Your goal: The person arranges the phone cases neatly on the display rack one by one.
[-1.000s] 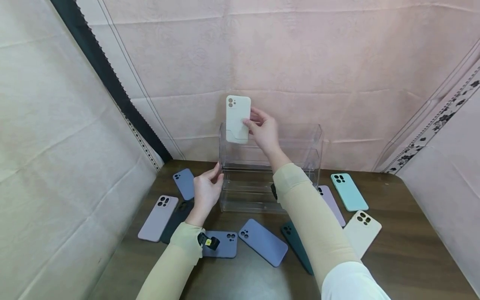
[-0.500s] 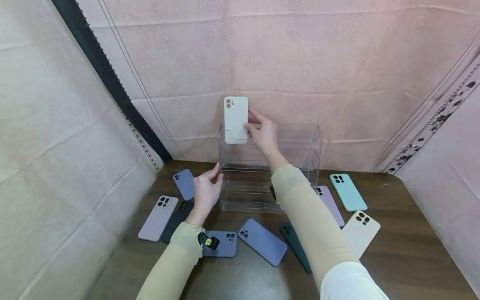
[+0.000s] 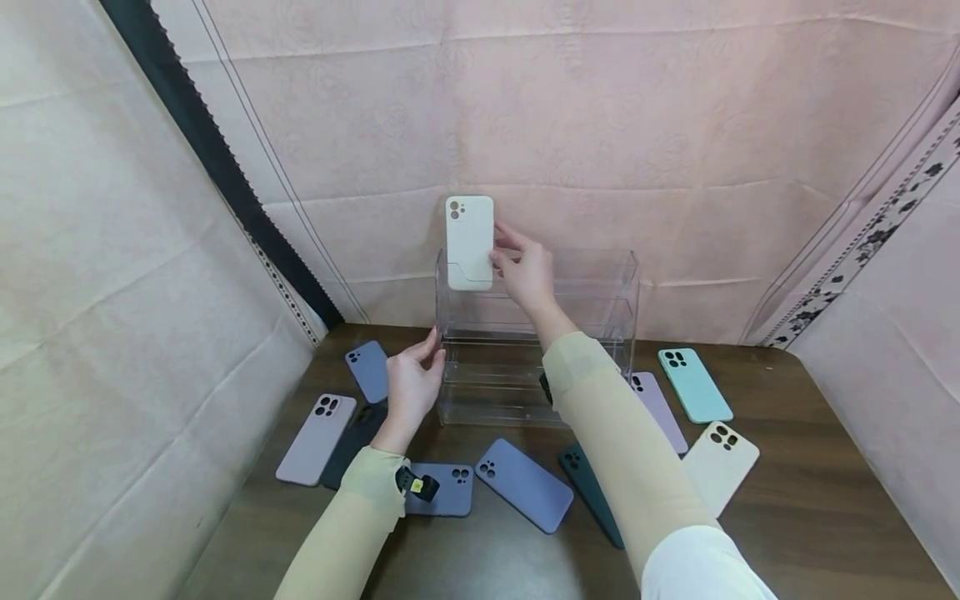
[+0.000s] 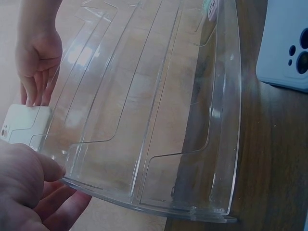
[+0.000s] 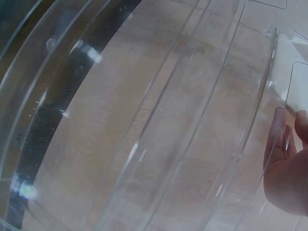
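- Right hand (image 3: 529, 273): your thumb and fingers pinch the right edge of the white phone case (image 3: 469, 242).
- Position of the held case: upright at the left end of the top tier of the clear plastic rack (image 3: 495, 409), camera cutouts uppermost and facing you. The clear front lip crosses its lower end. Whether its bottom edge touches the tier cannot be determined.
- Left hand (image 3: 415, 379): your thumb and fingers pinch the left side panel of the rack; the left wrist view shows the thumb on one face and the fingers beyond the edge.
- Rack: stands on the brown wood-grain table (image 3: 480, 571), in front of the pink cloth backdrop (image 3: 675, 125).
- Left of the rack: a small blue phone case (image 3: 368, 371), a pale lilac phone case (image 3: 315, 439) and a dark navy phone case (image 3: 355, 443). The navy case lies just beside the lilac one and is partly hidden by your left arm.
- Front: a slate-blue phone case (image 3: 450, 492), partly covered by your left wrist camera (image 3: 417, 483); a periwinkle phone case (image 3: 525, 486); a dark teal phone case (image 3: 592, 492).
- Right: a lavender phone case (image 3: 662, 414), a turquoise phone case (image 3: 696, 386) and a cream phone case (image 3: 722, 462).
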Motion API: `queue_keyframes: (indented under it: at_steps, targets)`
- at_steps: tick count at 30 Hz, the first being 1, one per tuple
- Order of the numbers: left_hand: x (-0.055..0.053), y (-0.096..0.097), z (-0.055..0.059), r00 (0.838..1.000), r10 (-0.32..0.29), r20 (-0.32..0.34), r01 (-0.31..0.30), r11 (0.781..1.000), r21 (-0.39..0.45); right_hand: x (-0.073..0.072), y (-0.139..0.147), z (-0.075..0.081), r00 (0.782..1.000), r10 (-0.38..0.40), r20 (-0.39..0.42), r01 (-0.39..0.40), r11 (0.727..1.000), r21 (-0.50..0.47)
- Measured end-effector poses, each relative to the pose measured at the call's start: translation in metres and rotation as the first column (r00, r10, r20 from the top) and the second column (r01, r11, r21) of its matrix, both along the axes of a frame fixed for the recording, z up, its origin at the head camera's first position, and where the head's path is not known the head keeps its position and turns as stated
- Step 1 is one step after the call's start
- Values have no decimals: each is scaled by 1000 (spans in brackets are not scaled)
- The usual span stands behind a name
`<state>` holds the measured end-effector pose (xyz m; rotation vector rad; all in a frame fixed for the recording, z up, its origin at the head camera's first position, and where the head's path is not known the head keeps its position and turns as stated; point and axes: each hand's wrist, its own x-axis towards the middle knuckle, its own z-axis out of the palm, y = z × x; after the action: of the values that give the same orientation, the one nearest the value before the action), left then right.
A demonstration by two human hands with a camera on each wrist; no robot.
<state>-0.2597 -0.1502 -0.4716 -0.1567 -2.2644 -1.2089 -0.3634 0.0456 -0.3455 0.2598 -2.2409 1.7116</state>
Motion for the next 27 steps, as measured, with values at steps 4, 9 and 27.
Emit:
queue_keyframes:
  at_steps: [4, 9, 27]
  targets:
    - [0, 0, 0, 1000, -3, -5, 3, 1000, -2, 4, 5, -3, 1000, -5, -28, 5, 1000, -19]
    - [1, 0, -1, 1000, -6, -15, 6, 1000, -5, 17, 15, -10, 995, 16, -94, -24, 996, -87]
    - [2, 2, -6, 1000, 8, -26, -7, 999, 37, 112, 89, -87, 979, 201, -29, -198, 977, 77]
